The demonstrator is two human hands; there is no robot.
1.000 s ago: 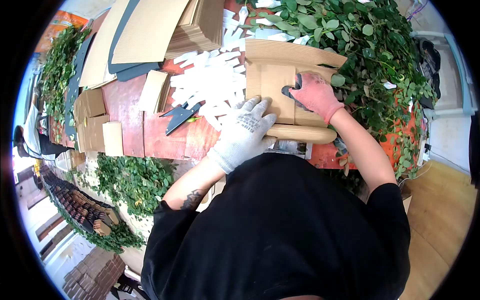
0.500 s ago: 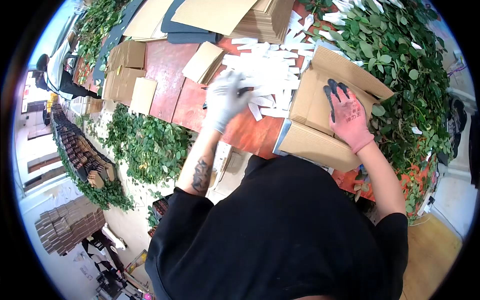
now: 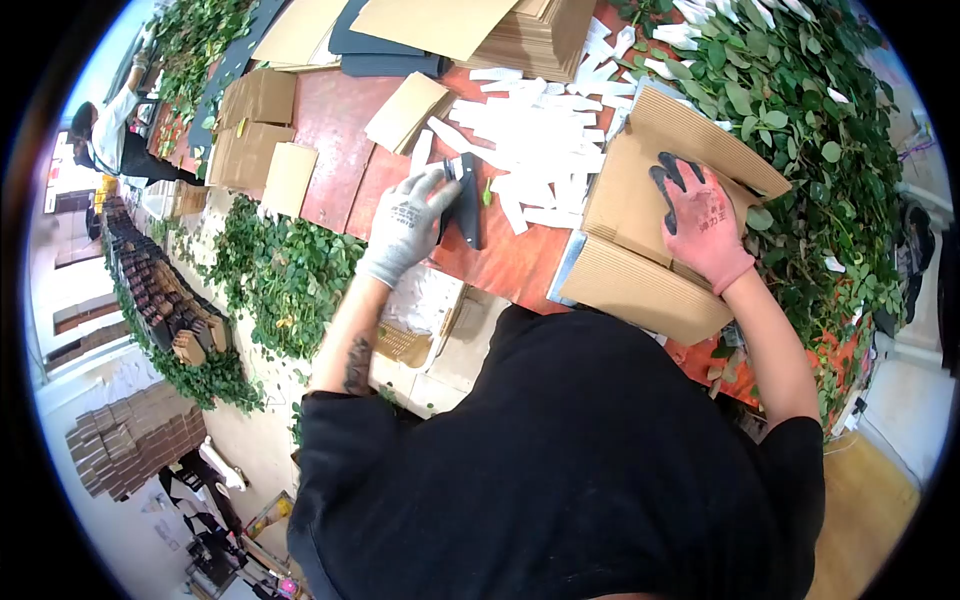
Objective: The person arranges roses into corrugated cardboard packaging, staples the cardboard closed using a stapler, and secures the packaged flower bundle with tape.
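My left hand (image 3: 402, 228), in a pale grey glove, is at the table's front edge with its fingers closed on a black tool (image 3: 468, 205); part of the tool is hidden by the fingers. My right hand (image 3: 703, 225), in a pink glove with dark fingertips, lies with fingers spread on a brown corrugated cardboard piece (image 3: 620, 205). Its back flap stands raised and its front flap (image 3: 640, 295) slopes toward me. Between the hands, many white strips (image 3: 530, 125) are scattered on the red table (image 3: 500, 270).
Leafy stems (image 3: 800, 120) are heaped at the right. Cardboard stacks (image 3: 540, 45), black sheets (image 3: 385, 55) and a small cardboard pile (image 3: 408, 112) stand farther back. Folded boxes (image 3: 250, 125) are at the left. More greenery (image 3: 285, 280) lies below the table, and another person (image 3: 115, 130) is far left.
My left hand has left the cardboard, moved left and taken hold of the black tool, which has turned. My right hand has flattened out on the cardboard, whose front flap has unfolded. The view has shifted.
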